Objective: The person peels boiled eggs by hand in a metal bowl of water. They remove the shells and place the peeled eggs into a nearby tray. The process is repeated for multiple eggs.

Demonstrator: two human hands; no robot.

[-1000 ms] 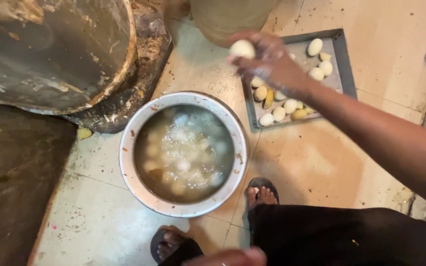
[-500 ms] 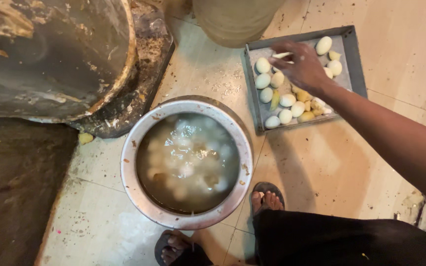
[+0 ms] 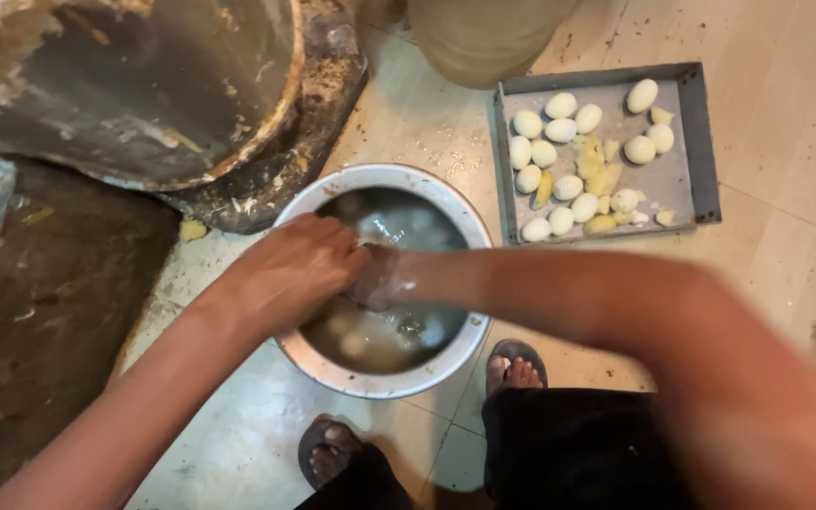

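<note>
Hands meet over the white bowl (image 3: 384, 382) of cloudy water: I see my left hand (image 3: 290, 274) curled, my right hand (image 3: 380, 279) blurred against it; I cannot tell what either holds. Beyond, peeled eggs (image 3: 559, 130) lie in a grey tray (image 3: 701, 142) on the floor.
</note>
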